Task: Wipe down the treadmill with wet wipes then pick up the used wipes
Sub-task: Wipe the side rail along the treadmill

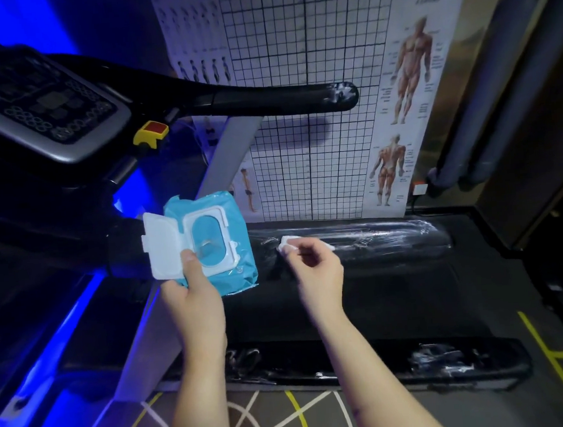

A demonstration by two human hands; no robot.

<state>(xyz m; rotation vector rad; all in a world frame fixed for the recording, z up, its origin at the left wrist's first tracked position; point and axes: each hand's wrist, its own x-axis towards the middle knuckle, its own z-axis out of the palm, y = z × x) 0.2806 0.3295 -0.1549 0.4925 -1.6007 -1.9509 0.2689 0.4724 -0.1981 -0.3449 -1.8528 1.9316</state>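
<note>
Holding wipes pack [240, 266], pinching wet wipe [287, 245]

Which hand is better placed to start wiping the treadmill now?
Probably the right hand: it pinches a wipe, ready to use. The left hand is occupied, holding the open wipe pack.

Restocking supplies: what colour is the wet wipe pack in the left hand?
The soft plastic wet wipe pack is light blue, with a white flip lid; head view.
</note>
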